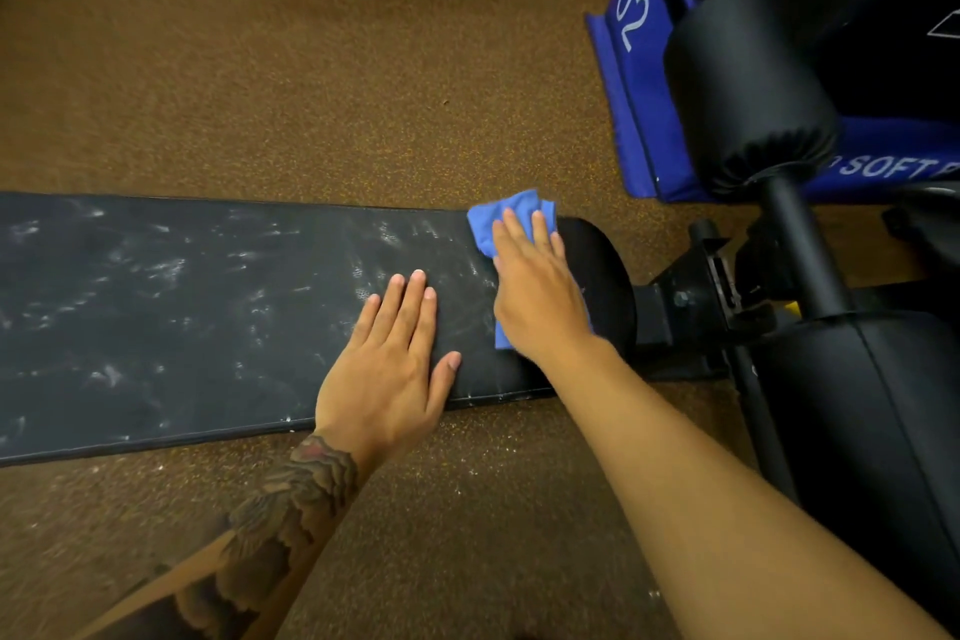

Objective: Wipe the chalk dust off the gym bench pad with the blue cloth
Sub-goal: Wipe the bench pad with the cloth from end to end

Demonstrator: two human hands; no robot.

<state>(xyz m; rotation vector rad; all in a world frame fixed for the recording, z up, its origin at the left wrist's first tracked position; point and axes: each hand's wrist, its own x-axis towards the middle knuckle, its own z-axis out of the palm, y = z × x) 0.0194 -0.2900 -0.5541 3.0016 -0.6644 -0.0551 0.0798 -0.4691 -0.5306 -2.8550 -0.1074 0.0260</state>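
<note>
Pad [182, 307]: black, long, lying left to right; left end cut off by the frame, right end partly hidden under the cloth and right hand. White chalk smears cover most of its surface.
Cloth [506, 216]: blue, folded, at the pad's right end; mostly covered, only far and near edges showing.
Right hand [535, 291]: flat, fingers together, pressing the cloth down; forearm runs in from near right.
Left hand [395, 369]: open, palm down on the pad, just left of the right hand, holding nothing; forearm tattooed.
Roller [748, 94]: black, far right, partly cut off.
</note>
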